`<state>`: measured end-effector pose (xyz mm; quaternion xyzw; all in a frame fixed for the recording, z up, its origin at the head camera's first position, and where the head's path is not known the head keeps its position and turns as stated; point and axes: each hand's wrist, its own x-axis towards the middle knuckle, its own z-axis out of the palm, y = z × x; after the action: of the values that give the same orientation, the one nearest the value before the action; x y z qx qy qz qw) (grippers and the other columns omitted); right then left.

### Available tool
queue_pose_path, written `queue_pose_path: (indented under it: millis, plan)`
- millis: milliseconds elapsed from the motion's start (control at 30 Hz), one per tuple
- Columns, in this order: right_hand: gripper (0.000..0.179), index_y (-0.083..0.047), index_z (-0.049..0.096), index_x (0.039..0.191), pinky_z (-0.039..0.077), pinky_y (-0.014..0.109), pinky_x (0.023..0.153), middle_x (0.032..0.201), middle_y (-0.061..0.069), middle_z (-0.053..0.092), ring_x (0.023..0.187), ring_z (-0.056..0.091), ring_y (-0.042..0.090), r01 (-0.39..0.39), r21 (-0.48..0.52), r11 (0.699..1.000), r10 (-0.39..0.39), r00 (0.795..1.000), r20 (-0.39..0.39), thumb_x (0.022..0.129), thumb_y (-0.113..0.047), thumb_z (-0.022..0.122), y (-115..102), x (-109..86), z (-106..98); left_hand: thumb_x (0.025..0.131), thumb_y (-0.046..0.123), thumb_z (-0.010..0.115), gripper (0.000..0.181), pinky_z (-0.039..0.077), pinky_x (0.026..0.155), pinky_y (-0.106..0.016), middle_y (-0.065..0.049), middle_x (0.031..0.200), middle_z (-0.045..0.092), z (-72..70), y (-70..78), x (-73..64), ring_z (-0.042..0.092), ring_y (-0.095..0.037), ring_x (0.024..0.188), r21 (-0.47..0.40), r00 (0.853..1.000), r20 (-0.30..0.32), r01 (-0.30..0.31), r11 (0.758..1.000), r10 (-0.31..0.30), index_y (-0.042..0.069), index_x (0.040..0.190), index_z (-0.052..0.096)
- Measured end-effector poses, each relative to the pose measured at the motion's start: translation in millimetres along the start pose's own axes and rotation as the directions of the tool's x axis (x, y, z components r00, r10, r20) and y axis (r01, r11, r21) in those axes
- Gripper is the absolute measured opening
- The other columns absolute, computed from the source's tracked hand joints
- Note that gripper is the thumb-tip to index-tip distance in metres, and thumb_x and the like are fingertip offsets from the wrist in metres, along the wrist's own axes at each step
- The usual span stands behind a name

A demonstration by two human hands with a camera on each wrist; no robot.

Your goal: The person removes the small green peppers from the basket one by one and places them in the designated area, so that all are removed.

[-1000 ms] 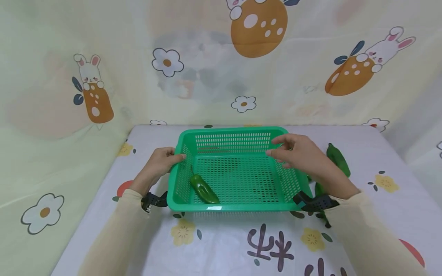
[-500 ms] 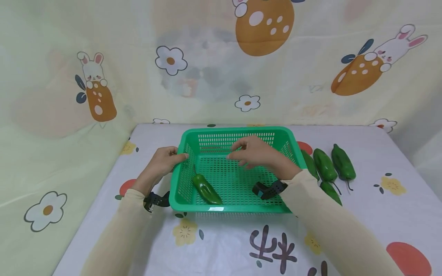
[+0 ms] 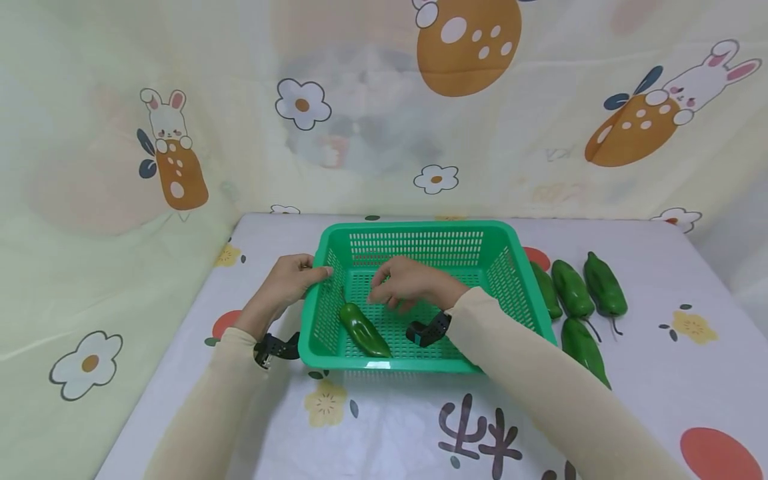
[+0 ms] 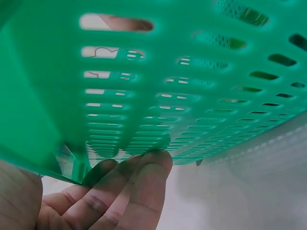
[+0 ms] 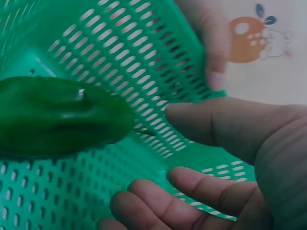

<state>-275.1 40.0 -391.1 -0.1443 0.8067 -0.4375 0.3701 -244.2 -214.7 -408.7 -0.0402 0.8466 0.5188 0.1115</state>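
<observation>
A green plastic basket (image 3: 429,364) with slotted walls stands on the table. My left hand (image 3: 288,283) grips its left rim, thumb over the inside; in the left wrist view the fingers (image 4: 148,191) press against the outer wall. One green pepper (image 3: 364,331) lies in the basket's left part, its thin stem toward the back. My right hand (image 3: 405,283) is inside the basket, just behind and right of this pepper, holding nothing. In the right wrist view a gap separates the thumb (image 5: 206,120) from the fingers, and the pepper's stem end lies just beyond the thumb tip, apart from it.
Several more green peppers (image 3: 573,288) lie on the table right of the basket, one of them (image 3: 583,350) nearer the front. A patterned cloth (image 3: 384,433) covers the table, and a printed curtain (image 3: 360,153) hangs behind it.
My right hand has moved left, from over the basket's right rim down into the basket beside the pepper. The left hand keeps its grip on the rim.
</observation>
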Motion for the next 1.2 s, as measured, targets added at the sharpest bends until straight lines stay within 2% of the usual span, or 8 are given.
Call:
queue_pose_path:
  millis: [233, 400, 633, 900, 1200]
  plan:
    - [0.017, -0.006, 0.074, 0.106, 0.064, 0.044, 0.077, 0.080, 0.005, 0.063, 0.083, 0.067, 0.024, -0.021, -0.033, 0.999, 0.024, 0.998, 0.064, 0.091, -0.015, 0.077, 3, 14.7, 11, 0.102, 0.025, 0.067, 0.033, 0.065, 0.078, -0.032, -0.016, 0.103, 0.074, 0.1, -2.1, 2.4, 0.076, -0.017, 0.078, 0.005, 1.000, -0.002, 0.012, 1.000, -0.012, -0.004, 0.118, 0.067]
    - [0.007, -0.009, 0.075, 0.093, 0.064, 0.043, 0.076, 0.081, 0.003, 0.063, 0.081, 0.066, 0.022, -0.032, -0.068, 0.997, 0.040, 0.994, 0.107, 0.091, -0.015, 0.078, 6, 20.8, 17, 0.102, 0.025, 0.067, 0.032, 0.065, 0.078, -0.033, -0.017, 0.104, 0.074, 1.1, -0.7, 2.5, 0.076, -0.017, 0.079, 0.003, 1.000, 0.001, 0.014, 1.000, -0.014, -0.004, 0.116, 0.068]
    - [0.011, -0.008, 0.078, 0.096, 0.064, 0.040, 0.072, 0.091, 0.008, 0.076, 0.083, 0.074, 0.023, -0.041, -0.124, 0.991, 0.058, 0.989, 0.137, 0.088, -0.017, 0.080, 9, 25.5, 27, 0.101, 0.024, 0.068, 0.032, 0.065, 0.076, -0.032, -0.016, 0.101, 0.075, -0.2, -0.6, 1.4, 0.076, -0.017, 0.077, -0.004, 1.000, -0.003, 0.013, 1.000, -0.013, -0.004, 0.116, 0.068]
    - [0.012, -0.008, 0.072, 0.084, 0.064, 0.039, 0.070, 0.085, 0.008, 0.073, 0.077, 0.071, 0.022, -0.053, -0.132, 0.990, 0.073, 0.987, 0.147, 0.089, -0.016, 0.080, 9, 24.0, 32, 0.101, 0.024, 0.067, 0.032, 0.065, 0.077, -0.033, -0.017, 0.102, 0.075, -0.3, -1.3, 1.5, 0.077, -0.018, 0.079, -0.016, 1.000, 0.009, 0.011, 1.000, -0.011, -0.004, 0.117, 0.068]
    - [0.011, -0.007, 0.075, 0.087, 0.064, 0.039, 0.071, 0.085, 0.010, 0.076, 0.076, 0.072, 0.022, -0.064, -0.117, 0.991, 0.085, 0.980, 0.181, 0.089, -0.017, 0.080, 9, 23.6, 33, 0.102, 0.024, 0.067, 0.034, 0.065, 0.081, -0.036, -0.017, 0.104, 0.076, -0.7, -0.2, 1.4, 0.077, -0.020, 0.082, -0.010, 1.000, 0.006, 0.031, 0.999, -0.030, -0.005, 0.120, 0.067]
